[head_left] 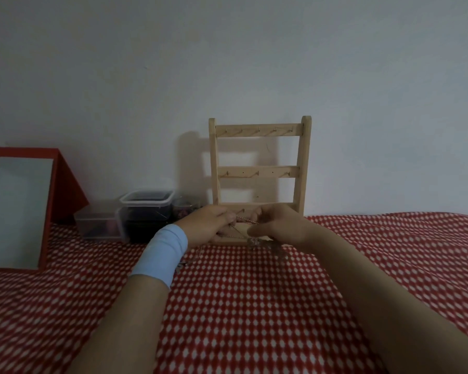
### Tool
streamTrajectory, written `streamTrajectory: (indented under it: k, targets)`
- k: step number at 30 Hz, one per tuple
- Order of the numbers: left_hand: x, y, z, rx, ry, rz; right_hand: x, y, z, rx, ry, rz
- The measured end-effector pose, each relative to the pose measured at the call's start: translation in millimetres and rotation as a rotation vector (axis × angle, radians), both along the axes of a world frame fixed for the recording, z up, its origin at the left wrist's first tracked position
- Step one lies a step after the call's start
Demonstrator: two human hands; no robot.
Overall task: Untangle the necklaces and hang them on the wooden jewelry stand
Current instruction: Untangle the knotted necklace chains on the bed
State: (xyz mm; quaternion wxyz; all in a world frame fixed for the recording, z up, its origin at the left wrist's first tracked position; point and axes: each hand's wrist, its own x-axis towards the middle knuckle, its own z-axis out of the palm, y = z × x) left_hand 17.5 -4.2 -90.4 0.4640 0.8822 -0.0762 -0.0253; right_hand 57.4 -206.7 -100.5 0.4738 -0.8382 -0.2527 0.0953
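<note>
Two forearms are seen reaching in from 6 o'clock over a red cloth (241,306) patterned with white diamonds. A pale blue wristband (162,255) is worn on the left wrist. The hands are held close together but not touching, level with each other at the centre of the view. The necklaces (244,220) are gripped by both. A short length of chain is stretched between the curled fingers of the left hand (208,225) and those of the right hand (278,222), and it is pinched at each end. A tangled clump of chain is seen hanging below the right hand, low over the cloth; whether it touches the cloth cannot be told. More chain is trailed down beside the left wrist.

Directly behind the hands, at 12 o'clock, the wooden stand (258,130) is set upright against a pale wall (227,63), and its lowest rail is partly hidden by the hands. Small hooks are seen along its two upper rails. At 10 o'clock from the hands, a clear tub (146,201) with dark contents is placed beside a lower clear box (97,224). Farther out at 9 o'clock, a red-framed mirror (14,211) is propped at a tilt on the cloth.
</note>
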Motion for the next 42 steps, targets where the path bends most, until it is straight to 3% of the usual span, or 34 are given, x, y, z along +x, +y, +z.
streamTrajectory:
  k: [7,14,18,21,24,28,33,36,42]
  targets:
    - [4.5,7.6,-6.2,0.324,-0.093,0.004,9.3,-2.1,-9.1,-0.316,-0.146,-0.101]
    - [12.5,7.9,-21.7,0.435,-0.117,0.121,9.5,5.1,-17.7,-0.323,-0.264,-0.155]
    - [12.9,9.7,-20.4,0.594,-0.034,0.107,0.9,8.9,-13.7,-0.291,-0.355,-0.050]
    - [11.9,4.5,-16.9,0.567,-0.050,0.051,-5.0,17.2,-18.4,-0.519,-0.328,0.149]
    - [7.6,-5.6,-15.5,0.523,-0.053,-0.056,-3.6,19.4,-24.1,-0.644,-0.370,0.162]
    - [8.0,-10.6,-23.0,0.500,-0.002,-0.101,1.9,18.1,-29.2,-0.529,-0.375,0.037]
    - [4.6,-11.3,-19.8,0.059,-0.070,-0.094,7.1,7.6,-18.8,0.054,-0.183,-0.070]
    - [2.9,-16.8,-16.7,-0.216,-0.032,-0.111,2.4,5.1,-7.5,0.278,-0.017,-0.098]
    - [7.7,-10.1,-16.3,-0.268,-0.026,-0.042,1.6,5.8,-4.0,0.427,0.127,-0.110]
